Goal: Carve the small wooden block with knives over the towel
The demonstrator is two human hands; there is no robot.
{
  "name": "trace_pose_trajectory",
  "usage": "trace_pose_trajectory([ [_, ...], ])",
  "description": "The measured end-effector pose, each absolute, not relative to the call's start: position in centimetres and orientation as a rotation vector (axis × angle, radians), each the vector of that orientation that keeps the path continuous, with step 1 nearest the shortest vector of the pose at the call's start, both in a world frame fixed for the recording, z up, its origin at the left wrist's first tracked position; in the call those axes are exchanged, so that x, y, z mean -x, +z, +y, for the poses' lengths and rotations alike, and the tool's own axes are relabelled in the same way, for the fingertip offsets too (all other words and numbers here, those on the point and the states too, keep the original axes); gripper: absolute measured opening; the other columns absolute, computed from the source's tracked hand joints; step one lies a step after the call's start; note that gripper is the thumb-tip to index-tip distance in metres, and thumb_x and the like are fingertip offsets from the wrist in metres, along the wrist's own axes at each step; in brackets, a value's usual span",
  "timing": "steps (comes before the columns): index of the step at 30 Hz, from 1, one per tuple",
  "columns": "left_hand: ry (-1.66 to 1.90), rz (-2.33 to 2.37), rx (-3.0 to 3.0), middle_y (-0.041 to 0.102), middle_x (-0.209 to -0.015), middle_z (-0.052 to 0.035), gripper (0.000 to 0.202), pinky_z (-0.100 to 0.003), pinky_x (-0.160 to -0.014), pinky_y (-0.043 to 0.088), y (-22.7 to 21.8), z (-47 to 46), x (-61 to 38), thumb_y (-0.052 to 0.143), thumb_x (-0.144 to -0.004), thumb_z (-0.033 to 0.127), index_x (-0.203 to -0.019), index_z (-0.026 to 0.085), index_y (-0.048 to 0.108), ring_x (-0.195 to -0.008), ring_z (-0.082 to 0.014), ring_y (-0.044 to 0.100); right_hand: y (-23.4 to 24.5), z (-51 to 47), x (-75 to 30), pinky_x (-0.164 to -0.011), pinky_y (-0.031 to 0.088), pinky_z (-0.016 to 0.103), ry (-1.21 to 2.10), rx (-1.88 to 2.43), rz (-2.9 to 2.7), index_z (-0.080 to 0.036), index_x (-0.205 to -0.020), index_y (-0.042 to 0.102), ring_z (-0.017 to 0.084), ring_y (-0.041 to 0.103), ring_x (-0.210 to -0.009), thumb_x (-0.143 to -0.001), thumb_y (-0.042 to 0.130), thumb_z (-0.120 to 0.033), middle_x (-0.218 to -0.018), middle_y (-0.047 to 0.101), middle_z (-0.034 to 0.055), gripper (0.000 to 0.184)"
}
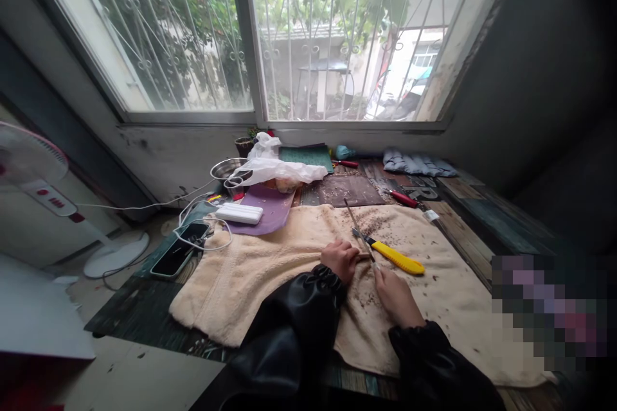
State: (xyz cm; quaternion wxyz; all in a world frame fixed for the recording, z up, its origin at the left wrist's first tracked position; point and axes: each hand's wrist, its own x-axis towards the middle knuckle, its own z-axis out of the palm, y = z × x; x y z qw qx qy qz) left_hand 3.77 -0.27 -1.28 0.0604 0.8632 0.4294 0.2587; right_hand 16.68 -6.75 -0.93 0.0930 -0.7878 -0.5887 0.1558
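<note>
My left hand (340, 259) is closed in a fist around a small brown piece of wood (364, 257) on a cream towel (270, 270). Right beside it, my right hand (396, 295) is closed too, and what its fingertips pinch is too small to make out. A yellow-handled utility knife (393, 257) lies on the towel just beyond my hands, blade toward the left hand. A thin stick (351, 213) lies behind it. Brown shavings (385, 225) are scattered over the towel. Both arms wear black sleeves.
A phone (179, 249) with white cables, a white power bank (240, 213) on a purple mat (272, 209), a metal bowl (226, 169), a plastic bag (279, 170), red-handled tools (402, 198) and a green cutting mat (306, 157) sit behind. A fan (29, 160) stands left.
</note>
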Motion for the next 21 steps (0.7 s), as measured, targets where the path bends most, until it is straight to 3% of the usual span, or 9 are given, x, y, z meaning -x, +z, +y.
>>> trace_pose_trajectory([
  [21, 0.744, 1.378, -2.56, 0.054, -0.077, -0.0008, 0.019, -0.026, -0.064, 0.032, -0.9, 0.0, -4.0, 0.042, -0.077, 0.034, -0.076, 0.023, 0.058, -0.077, -0.0134, 0.045, -1.8, -7.7, -17.6, -0.055, 0.029, 0.021, 0.481, 2.261, -1.753, -0.017, -0.075, 0.055, 0.014, 0.053, -0.066, -0.08, 0.022, -0.031, -0.073, 0.061, 0.0069, 0.037],
])
